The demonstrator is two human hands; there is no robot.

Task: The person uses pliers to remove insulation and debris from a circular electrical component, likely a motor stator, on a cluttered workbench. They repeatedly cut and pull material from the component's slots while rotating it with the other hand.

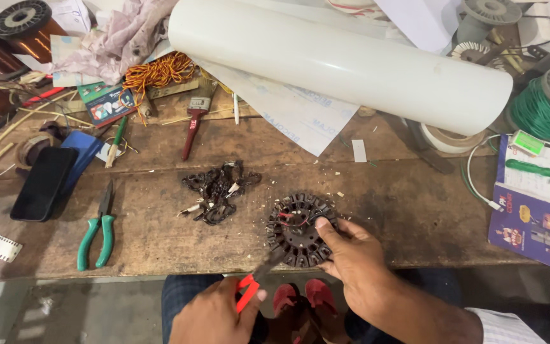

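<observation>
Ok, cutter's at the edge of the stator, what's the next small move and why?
Probably nudge the cutter tip inward under the red wire. The left hand has its nose only at the near rim of the stator, short of the strands showing on top. The right hand already steadies the core at the bench edge.

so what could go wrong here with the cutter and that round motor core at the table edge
1. The red-handled cutter in the left hand points its tip at the dark stator core, near the right hand's thumb; a slip might nick it.
2. The core sits at the wooden table edge above the lap, so it could slide off.
3. The pile of stripped dark windings lies close by and might snag.
</observation>
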